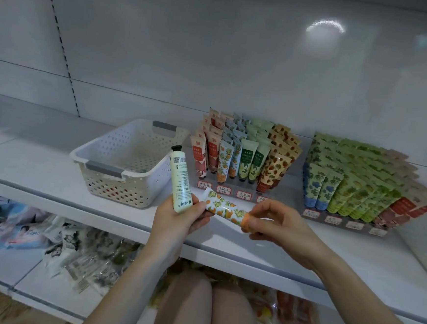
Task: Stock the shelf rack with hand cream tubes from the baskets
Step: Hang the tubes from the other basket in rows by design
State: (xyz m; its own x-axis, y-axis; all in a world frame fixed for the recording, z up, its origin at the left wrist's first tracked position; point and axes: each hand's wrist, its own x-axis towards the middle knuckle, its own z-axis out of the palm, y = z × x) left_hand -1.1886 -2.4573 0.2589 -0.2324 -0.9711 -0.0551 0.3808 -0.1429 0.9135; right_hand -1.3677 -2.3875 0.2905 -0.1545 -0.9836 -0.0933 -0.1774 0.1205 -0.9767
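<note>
My left hand [177,223] grips a pale green tube with a black cap [180,179], held upright, cap up. It also touches the flat end of an orange-patterned tube [225,207] that lies across between both hands. My right hand [279,223] pinches that tube at its orange cap. Behind them on the shelf stands a tiered rack [243,195] with rows of patterned hand cream tubes. A white perforated basket [100,163] sits to the left of the rack; its inside looks nearly bare.
A second rack [343,222] full of green, blue and red tubes stands at the right. The white shelf edge [101,211] runs below my hands. Packaged goods [72,253] lie on the lower shelf, and my knees show at the bottom.
</note>
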